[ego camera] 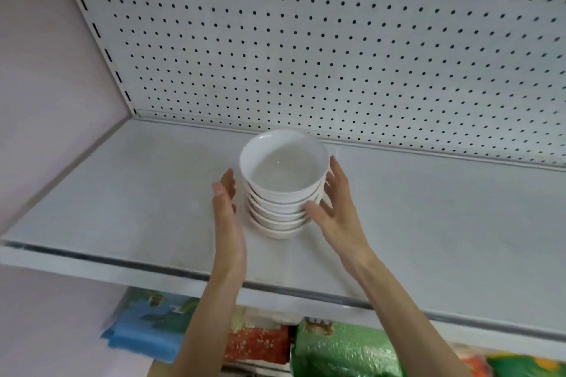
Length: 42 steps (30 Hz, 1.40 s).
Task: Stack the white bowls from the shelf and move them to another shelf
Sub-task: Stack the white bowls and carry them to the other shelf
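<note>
A white metal shelf stretches across in front of me, its front edge trimmed with a shiny strip. Behind it rises a white pegboard back panel dotted with rows of small dark holes. At my left, a slotted upright meets a pale pink wall. Below the shelf lie colourful packages, blue, red and green, under soft, even light.

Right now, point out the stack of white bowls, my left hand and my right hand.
stack of white bowls (pixel 283 173): head view, inside of the top bowl.
left hand (pixel 228 223): head view, middle of the hand, below the fingers.
right hand (pixel 340 217): head view, middle of the hand, beside the thumb.
</note>
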Available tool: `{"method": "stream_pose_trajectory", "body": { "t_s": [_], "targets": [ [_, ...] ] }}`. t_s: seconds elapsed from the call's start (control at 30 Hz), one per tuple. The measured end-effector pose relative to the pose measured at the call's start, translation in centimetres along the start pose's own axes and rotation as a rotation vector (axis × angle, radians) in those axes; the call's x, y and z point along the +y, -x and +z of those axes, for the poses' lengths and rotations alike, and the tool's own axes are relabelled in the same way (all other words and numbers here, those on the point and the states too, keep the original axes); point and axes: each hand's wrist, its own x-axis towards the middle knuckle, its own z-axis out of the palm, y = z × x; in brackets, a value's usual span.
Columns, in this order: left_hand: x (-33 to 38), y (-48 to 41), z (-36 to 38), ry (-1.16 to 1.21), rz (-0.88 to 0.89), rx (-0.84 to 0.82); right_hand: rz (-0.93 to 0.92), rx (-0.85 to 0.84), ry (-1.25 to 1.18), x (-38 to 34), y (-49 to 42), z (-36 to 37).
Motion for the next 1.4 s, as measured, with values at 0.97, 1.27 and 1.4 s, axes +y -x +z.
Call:
{"method": "stream_pose_trajectory", "body": {
  "t_s": [0.97,1.27,1.4],
  "targets": [
    [1.2,-10.7,5.0,0.094,-0.252,-0.223,0.127,0.051,0.227,2.2,-14.2,-0.3],
    [1.4,-11.9,5.8,-0.02,-0.249,-0.231,0.167,-0.001,0.322,2.0,-15.7,-0.9],
    [2.1,-11.4,4.1,-0.325,-0.115,-0.111,0.241,-0.074,0.476,0.3,-14.3,-2.2]
  ]
}}
